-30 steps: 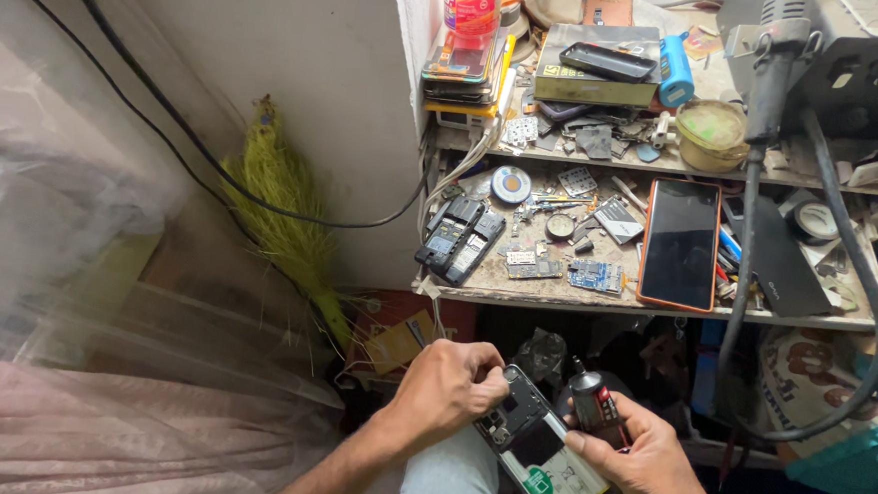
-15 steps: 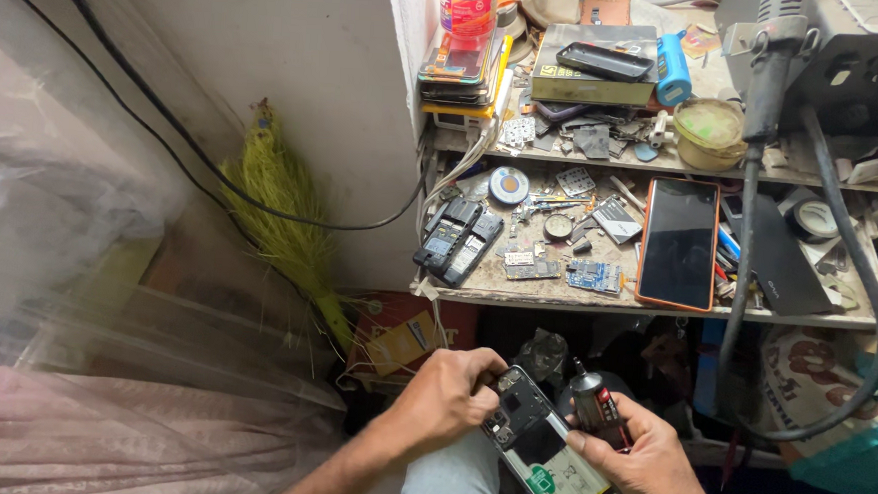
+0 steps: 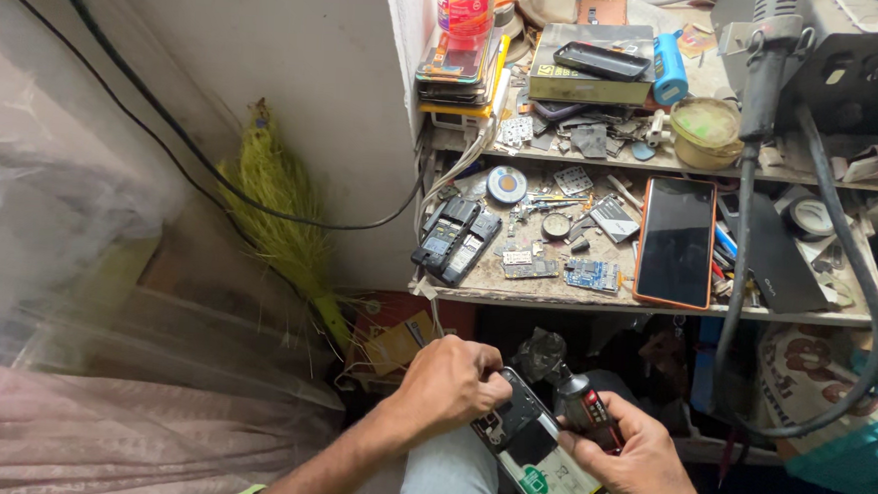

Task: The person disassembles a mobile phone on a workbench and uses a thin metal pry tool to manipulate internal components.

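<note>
Below a cluttered repair shelf (image 3: 646, 306) strewn with circuit boards, the left hand (image 3: 452, 383) grips the top of an opened phone (image 3: 538, 461) over the lap, while the right hand (image 3: 637, 473) clasps a dark screwdriver (image 3: 581, 405) against it.

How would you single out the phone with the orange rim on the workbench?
Start at the cluttered lower shelf of the workbench, above the hands. Near its front edge lies a flat phone with a dark screen and an orange rim. It is the largest slab there, unlike the two small opened handsets to its left.
</note>
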